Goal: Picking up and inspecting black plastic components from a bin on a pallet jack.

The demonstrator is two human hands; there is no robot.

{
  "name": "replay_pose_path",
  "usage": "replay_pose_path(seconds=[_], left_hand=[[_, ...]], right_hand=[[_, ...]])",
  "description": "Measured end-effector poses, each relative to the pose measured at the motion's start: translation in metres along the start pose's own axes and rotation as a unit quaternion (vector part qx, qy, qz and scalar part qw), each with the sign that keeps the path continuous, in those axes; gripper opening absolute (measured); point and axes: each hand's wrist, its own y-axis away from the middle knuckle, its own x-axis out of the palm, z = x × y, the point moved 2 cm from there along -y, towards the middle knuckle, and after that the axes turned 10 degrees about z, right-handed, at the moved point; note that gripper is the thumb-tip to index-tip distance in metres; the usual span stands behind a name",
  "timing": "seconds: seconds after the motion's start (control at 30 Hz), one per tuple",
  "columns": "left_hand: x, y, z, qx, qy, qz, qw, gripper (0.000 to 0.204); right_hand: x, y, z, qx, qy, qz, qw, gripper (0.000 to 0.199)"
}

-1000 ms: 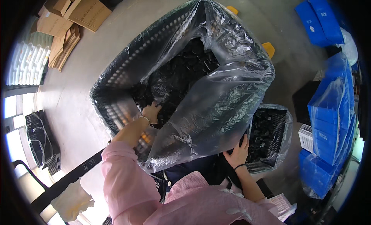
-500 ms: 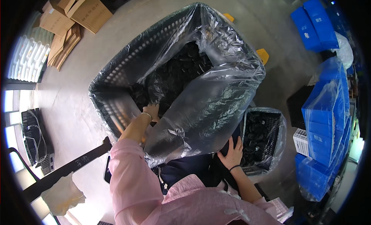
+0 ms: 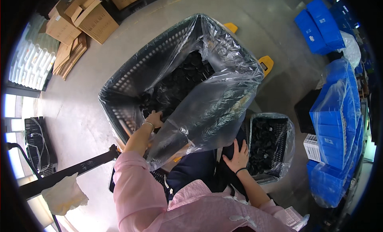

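A large black perforated crate (image 3: 129, 68), lined with a clear plastic bag (image 3: 215, 108), stands in front of me. Many flat black pieces (image 3: 185, 78) lie heaped at its bottom. My left hand (image 3: 154, 118) reaches inside over the near left wall, next to the heap and a fold of the bag. Its fingers are curled, and what they hold, if anything, is hidden. My right hand (image 3: 237, 155) lies with fingers spread on my dark-trousered leg, beside a smaller lined crate (image 3: 288, 138) that contains similar black pieces (image 3: 263, 146).
Yellow metal parts (image 3: 266, 65) stick out beyond the large crate. Blue boxes (image 3: 333, 116) under plastic are stacked at the right. Cardboard cartons (image 3: 93, 20) stand far left. A dark bar (image 3: 76, 170) with a pale cloth (image 3: 66, 195) crosses the lower left.
The view has shifted, so the crate sits slightly lower. My left hand has turned a little, its fingers showing more. The bag's near flap has lifted and shifted. The right hand stays on the leg.
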Motion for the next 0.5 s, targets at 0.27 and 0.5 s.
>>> replay_pose_path(seconds=[0.27, 0.5], left_hand=[[-0.088, 0.059, -0.010, 0.143, 0.491, -0.115, 0.852, 0.050], [-0.089, 0.186, -0.084, 0.332, 0.785, 0.020, 0.522, 0.044]], right_hand=[[0.009, 0.001, -0.005, -0.008, -0.023, -0.008, 1.000, 0.085], [-0.066, -0.005, 0.005, -0.180, -0.274, -0.143, 0.934, 0.058]])
